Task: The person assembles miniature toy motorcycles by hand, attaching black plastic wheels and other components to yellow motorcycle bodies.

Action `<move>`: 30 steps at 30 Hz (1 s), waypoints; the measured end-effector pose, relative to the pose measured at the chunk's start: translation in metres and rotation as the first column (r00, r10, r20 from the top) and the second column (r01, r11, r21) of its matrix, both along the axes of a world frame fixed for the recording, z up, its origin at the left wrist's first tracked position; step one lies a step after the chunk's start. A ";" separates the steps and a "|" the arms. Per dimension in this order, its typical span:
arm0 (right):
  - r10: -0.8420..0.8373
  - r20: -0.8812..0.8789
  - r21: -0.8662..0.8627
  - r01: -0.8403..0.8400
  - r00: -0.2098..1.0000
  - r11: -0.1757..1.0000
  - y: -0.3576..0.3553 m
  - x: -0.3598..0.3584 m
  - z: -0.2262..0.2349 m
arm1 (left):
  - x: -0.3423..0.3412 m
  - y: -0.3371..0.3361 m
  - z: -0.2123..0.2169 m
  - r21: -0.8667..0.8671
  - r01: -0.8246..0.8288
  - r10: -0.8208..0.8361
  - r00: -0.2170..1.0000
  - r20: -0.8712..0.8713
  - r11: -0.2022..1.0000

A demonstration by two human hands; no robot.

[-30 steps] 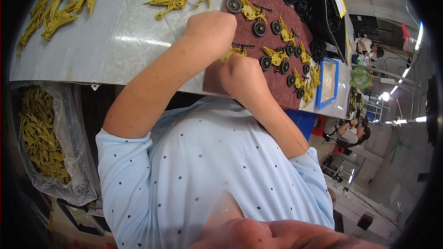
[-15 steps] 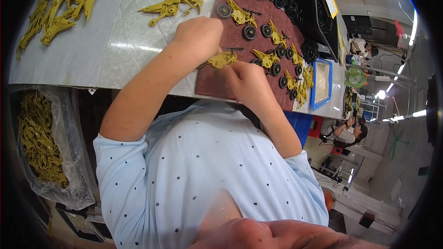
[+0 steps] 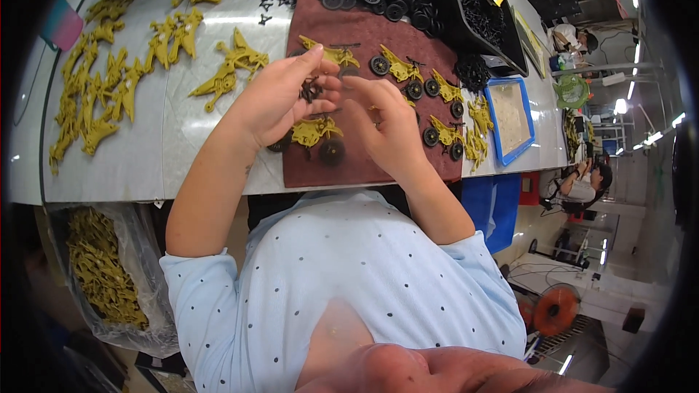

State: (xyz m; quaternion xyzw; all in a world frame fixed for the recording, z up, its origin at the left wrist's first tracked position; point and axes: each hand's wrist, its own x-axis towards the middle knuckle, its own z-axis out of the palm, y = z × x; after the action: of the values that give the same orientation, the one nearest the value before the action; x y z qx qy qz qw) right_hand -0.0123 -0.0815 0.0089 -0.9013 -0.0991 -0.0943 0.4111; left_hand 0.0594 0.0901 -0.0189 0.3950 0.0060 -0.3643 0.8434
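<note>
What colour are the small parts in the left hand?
The parts are black, seen best in the head view.

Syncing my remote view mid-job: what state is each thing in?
Left hand: cupped, small black parts inside
Right hand: loosely curled, contents unclear
Nearest yellow model: wheels fitted
Dark red cloth: spread out
Black bin: open, holding black pieces
Clear bag: open, holding yellow parts
Fan: motion unclear

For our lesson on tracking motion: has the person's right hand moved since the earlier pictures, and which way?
Yes: the right hand is farther right and forward, judged against the left and near edges of the red cloth.
</note>
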 end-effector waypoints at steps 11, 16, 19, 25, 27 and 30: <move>0.018 0.271 -0.117 0.014 0.962 0.993 -0.026 0.027 -0.023 | 0.021 -0.033 0.017 0.030 0.109 -0.108 0.994 -0.033 0.994; -0.018 0.196 0.042 0.010 0.981 0.999 -0.041 0.032 -0.018 | 0.034 -0.045 0.012 0.028 0.184 -0.184 0.983 -0.014 0.982; -0.032 0.126 0.077 0.023 0.992 0.997 -0.042 0.033 -0.001 | 0.037 -0.048 0.002 0.052 0.157 -0.156 0.987 -0.031 0.986; -0.079 -0.133 0.192 0.104 0.988 0.976 -0.049 0.042 -0.010 | 0.040 -0.041 -0.019 0.089 0.212 -0.221 0.969 0.108 0.973; -0.060 -0.051 0.181 0.068 0.997 0.981 -0.049 0.046 -0.013 | 0.038 -0.039 -0.021 0.116 0.205 -0.221 0.964 0.146 0.972; -0.064 -0.066 0.283 0.081 0.996 0.956 -0.045 0.051 -0.020 | 0.036 -0.038 -0.020 0.336 -0.041 -0.084 0.933 0.350 0.941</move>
State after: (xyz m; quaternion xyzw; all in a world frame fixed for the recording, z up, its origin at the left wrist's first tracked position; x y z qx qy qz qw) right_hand 0.0392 -0.1263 -0.0114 -0.8378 -0.0398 -0.0974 0.5357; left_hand 0.0958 0.0518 -0.0390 0.5936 -0.0904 -0.2889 0.7457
